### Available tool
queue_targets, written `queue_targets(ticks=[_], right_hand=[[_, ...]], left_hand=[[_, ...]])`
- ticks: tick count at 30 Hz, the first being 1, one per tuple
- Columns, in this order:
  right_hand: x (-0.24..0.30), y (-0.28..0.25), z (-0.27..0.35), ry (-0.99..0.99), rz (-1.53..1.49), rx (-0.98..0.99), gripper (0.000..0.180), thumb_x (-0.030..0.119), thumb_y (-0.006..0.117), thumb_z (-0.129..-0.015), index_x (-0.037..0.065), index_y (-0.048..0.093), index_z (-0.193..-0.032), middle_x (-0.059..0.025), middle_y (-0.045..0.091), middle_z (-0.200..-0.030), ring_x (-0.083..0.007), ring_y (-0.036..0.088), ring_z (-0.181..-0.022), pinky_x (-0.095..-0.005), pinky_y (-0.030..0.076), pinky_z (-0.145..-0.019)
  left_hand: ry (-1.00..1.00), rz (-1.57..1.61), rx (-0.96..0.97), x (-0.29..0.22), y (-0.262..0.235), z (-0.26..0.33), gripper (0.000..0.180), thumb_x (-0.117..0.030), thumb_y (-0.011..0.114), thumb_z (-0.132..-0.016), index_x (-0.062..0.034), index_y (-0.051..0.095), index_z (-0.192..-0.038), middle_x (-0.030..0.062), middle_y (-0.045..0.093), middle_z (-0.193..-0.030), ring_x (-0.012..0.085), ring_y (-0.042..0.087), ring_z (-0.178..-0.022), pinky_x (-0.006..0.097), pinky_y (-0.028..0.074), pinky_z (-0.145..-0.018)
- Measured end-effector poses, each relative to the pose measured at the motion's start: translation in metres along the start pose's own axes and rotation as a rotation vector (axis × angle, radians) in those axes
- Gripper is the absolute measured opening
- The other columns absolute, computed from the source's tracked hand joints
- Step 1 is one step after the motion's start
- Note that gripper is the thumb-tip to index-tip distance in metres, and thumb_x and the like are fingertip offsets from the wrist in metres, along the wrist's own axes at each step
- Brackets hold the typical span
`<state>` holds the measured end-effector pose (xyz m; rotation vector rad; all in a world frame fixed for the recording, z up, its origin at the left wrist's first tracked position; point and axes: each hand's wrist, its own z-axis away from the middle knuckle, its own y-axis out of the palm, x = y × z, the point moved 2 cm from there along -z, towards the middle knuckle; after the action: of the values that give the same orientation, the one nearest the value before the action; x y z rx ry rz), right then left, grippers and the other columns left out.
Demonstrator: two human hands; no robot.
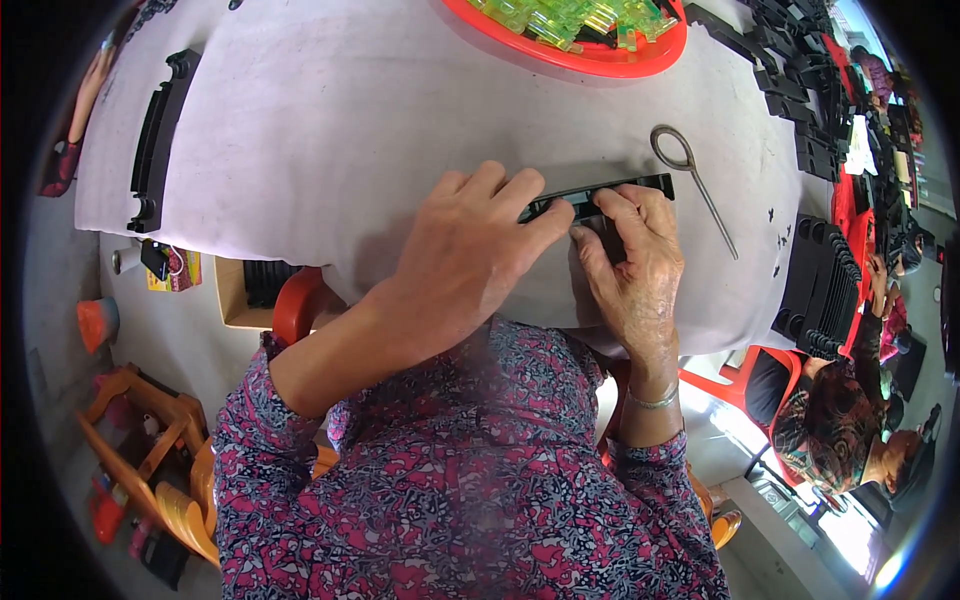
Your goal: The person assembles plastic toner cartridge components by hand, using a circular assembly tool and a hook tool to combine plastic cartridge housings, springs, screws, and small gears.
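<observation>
A long, narrow black plastic part (655,184) lies near the front of the pale-covered table, tilted slightly up to the right. My left hand (475,235) is closed over its left end, thumb and fingers pressed along it. On the same part, the fingers and thumb of my right hand (635,250) pinch it toward its right end. Both hands hide much of its length. Just beyond my right hand rests a metal rod with a ring end (697,185). Small black bits (781,240) lie farther right.
A red basin (600,67) of yellow-green clear pieces stands at the far side. Another black strip (160,145) lies at the left. Stacked black parts (818,285) line the right edge, with more piled behind. Another person (840,425) sits at the right.
</observation>
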<state>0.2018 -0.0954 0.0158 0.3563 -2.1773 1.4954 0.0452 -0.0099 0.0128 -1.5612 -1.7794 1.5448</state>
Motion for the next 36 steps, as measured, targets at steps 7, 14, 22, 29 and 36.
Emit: queue_targets(ticks=[7,14,22,29,36], right_hand=[[0.002,0.000,0.002,0.085,-0.138,0.023,0.030,0.000,0.074,-0.072,-0.001,0.067,-0.100,-0.0128,0.057,-0.089,-0.0291,0.056,-0.082,-0.0382,0.048,-0.073],[0.019,-0.002,0.017,0.181,-0.168,0.033,0.029,-0.001,0.073,-0.073,-0.001,0.067,-0.102,-0.0132,0.057,-0.088,-0.0291,0.058,-0.078,-0.0380,0.048,-0.068],[0.005,-0.026,0.000,0.290,-0.189,-0.050,0.014,0.000,0.073,-0.080,0.002,0.070,-0.094,-0.0096,0.065,-0.088,-0.0205,0.065,-0.071,-0.0305,0.050,-0.063],[0.003,-0.016,-0.026,0.155,-0.101,0.166,0.015,0.004,0.072,-0.072,0.004,0.070,-0.087,-0.0096,0.061,-0.082,-0.0267,0.062,-0.077,-0.0391,0.050,-0.065],[0.004,-0.015,-0.040,0.176,-0.147,0.348,0.012,0.000,0.065,-0.073,0.002,0.067,-0.085,-0.0118,0.060,-0.082,-0.0286,0.062,-0.071,-0.0383,0.049,-0.064]], left_hand=[[-0.033,0.052,0.000,-0.005,0.005,-0.001,0.033,-0.009,0.066,-0.073,-0.0145,0.071,-0.106,0.0035,0.056,-0.091,0.0229,0.057,-0.085,0.036,0.048,-0.069],[0.047,0.070,0.083,0.001,-0.002,0.003,0.040,-0.008,0.064,-0.073,-0.0163,0.067,-0.112,0.0053,0.061,-0.101,0.0262,0.061,-0.096,0.039,0.049,-0.076],[0.038,0.014,0.046,-0.002,0.003,0.008,0.038,-0.011,0.062,-0.075,-0.0175,0.067,-0.112,0.0052,0.061,-0.104,0.0257,0.060,-0.098,0.040,0.048,-0.079],[0.023,0.023,0.063,-0.003,0.003,0.009,0.034,-0.013,0.059,-0.078,-0.0171,0.069,-0.110,0.0058,0.060,-0.104,0.0254,0.060,-0.099,0.040,0.047,-0.081],[0.024,0.015,0.090,-0.004,0.001,0.008,0.036,-0.015,0.057,-0.079,-0.0154,0.070,-0.112,0.0062,0.060,-0.104,0.0252,0.059,-0.101,0.039,0.047,-0.082]])
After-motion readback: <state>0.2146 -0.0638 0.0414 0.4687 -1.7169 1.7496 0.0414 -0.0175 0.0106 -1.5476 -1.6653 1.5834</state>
